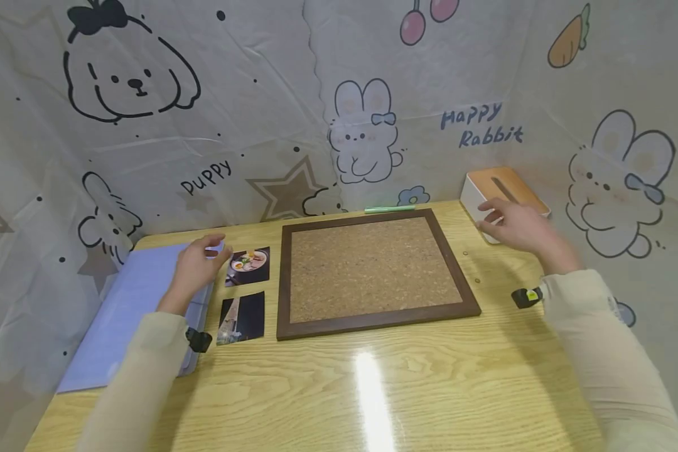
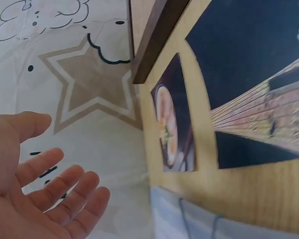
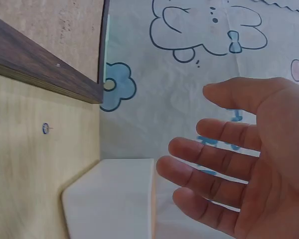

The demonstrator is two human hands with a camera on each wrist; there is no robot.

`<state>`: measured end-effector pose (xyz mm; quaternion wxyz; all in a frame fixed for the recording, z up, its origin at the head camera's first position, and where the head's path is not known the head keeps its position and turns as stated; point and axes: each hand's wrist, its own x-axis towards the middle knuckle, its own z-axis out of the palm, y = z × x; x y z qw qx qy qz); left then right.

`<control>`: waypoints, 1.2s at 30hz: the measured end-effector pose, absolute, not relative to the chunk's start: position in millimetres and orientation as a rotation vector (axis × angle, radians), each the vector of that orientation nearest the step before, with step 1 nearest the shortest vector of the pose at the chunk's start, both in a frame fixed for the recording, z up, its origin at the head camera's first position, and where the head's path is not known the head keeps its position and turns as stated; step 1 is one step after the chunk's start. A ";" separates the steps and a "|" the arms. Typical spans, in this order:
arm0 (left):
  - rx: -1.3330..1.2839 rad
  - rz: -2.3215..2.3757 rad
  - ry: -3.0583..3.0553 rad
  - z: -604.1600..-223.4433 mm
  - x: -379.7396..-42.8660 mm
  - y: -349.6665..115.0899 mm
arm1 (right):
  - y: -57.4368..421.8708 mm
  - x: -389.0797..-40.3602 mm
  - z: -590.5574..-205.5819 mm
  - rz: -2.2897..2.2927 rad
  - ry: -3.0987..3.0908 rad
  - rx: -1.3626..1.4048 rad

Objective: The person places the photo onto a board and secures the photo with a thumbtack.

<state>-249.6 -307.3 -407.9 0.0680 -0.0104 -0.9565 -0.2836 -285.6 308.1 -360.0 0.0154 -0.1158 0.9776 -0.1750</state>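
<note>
At my left lies the folder (image 1: 130, 295), and over its right edge I hold my left hand (image 1: 196, 270), the fingers loosely bent, the thumb apart, with nothing in them. Near this hand, on the table (image 1: 294, 395), is the food photo (image 1: 250, 265), and nearer to me the night photo (image 1: 250, 319). Both look thin and loose, so I think a brush of my sleeve (image 1: 135, 370) could slide them or bend a corner. In the middle lies the board (image 1: 373, 270); if I push it backward, it could knock the pen (image 1: 390, 209) just behind it. Right of the board lie two small pins (image 3: 46, 128), one red and one blue. They are easy to overlook, so a careless touch could roll them away or prick me. Farthest right, my right hand (image 1: 516, 224) is at the box (image 1: 525, 191), the fingers relaxed and a little spread, holding nothing; a clumsy bump could shift the box.
</note>
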 end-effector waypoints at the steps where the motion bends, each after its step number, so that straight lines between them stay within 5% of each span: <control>1: -0.027 -0.871 -2.877 -410.5 -249.8 -307.1 | 308.1 -285.6 -362.1 -0.554 3.041 -0.360; 36: 0.258 -1.120 -2.922 -460.9 -252.7 -303.5 | 307.9 -295.9 -420.1 -0.892 2.856 -0.338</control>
